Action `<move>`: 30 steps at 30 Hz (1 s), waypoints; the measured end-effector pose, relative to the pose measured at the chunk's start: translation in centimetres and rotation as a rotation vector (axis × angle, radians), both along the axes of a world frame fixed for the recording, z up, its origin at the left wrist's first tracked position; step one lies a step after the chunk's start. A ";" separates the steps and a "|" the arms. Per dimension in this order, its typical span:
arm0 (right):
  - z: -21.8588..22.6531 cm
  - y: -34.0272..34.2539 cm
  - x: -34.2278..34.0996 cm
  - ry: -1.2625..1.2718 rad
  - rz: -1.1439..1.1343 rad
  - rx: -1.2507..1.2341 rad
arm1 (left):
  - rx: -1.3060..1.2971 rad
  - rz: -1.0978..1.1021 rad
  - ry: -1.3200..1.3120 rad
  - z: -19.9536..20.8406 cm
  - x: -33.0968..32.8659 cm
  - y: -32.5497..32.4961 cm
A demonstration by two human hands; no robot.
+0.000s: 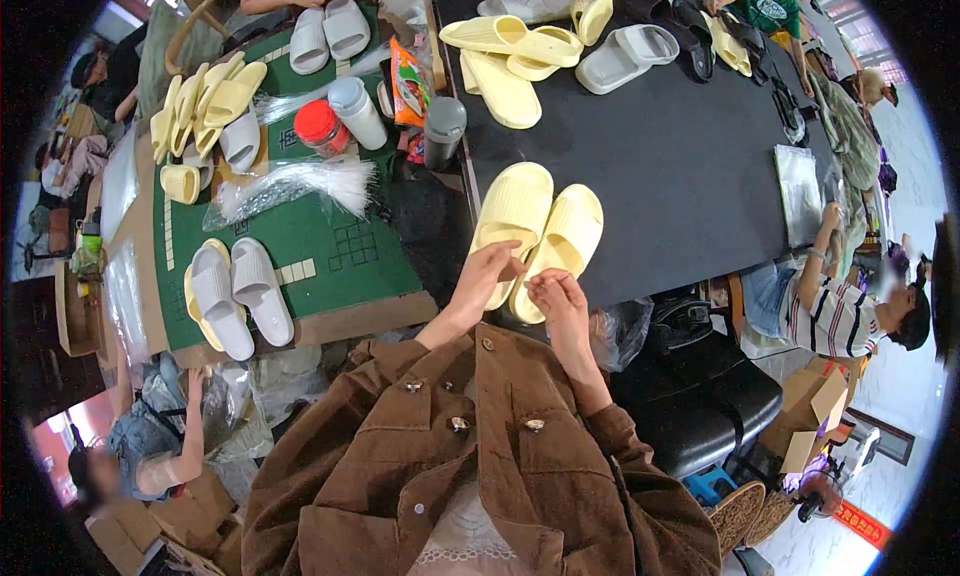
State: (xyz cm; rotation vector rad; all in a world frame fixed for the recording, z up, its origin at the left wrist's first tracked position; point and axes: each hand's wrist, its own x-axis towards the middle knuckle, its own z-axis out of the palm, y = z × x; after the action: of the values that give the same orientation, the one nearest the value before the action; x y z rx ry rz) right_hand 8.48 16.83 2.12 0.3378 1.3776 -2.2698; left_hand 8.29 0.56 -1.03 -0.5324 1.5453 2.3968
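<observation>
Left of black table [690, 166], green table [388, 274] bears grey slippers [262, 286] and yellow slippers [231, 96], seemingly left to handle; at black table's near edge, left hand [487, 274], partly curled over one slipper of pair, grip unclear; at its far edge, loose yellow slippers [502, 91], likely left too; at its near edge, yellow pair [516, 206], side by side, pairing apparently done, no wrapping seen; right hand [562, 301], thumb near bent fingers, cannot tell whether holding anything.

- Right of centre: black tabletop [690, 186] offers a wide bare passage.
- Centre: yellow pair of slippers [572, 221] bars its near edge.
- Top centre: clustered yellow slippers [505, 88] obstruct.
- Upper centre-left: upright dark tumbler [445, 136] in the way.
</observation>
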 end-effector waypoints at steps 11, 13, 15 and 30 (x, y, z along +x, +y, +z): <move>-1.0 3.7 0.8 0.029 -0.233 0.246 | -0.313 0.265 0.008 -0.5 -0.5 -6.5; -1.9 4.3 0.2 0.117 -0.149 0.390 | -0.452 0.091 0.000 -0.4 0.0 -6.3; -2.7 4.3 -0.5 0.156 -0.047 0.552 | -0.664 -0.187 -0.021 0.2 0.4 -4.8; -5.0 0.5 -2.7 0.351 0.161 0.843 | -1.184 0.021 0.012 -1.0 -0.1 -11.7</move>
State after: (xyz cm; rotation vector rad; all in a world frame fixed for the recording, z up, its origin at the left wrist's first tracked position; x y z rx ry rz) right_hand 5.75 17.29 -2.91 0.0726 2.4104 -1.5564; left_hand 8.14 -11.17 -2.07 -0.6933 2.8368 1.2285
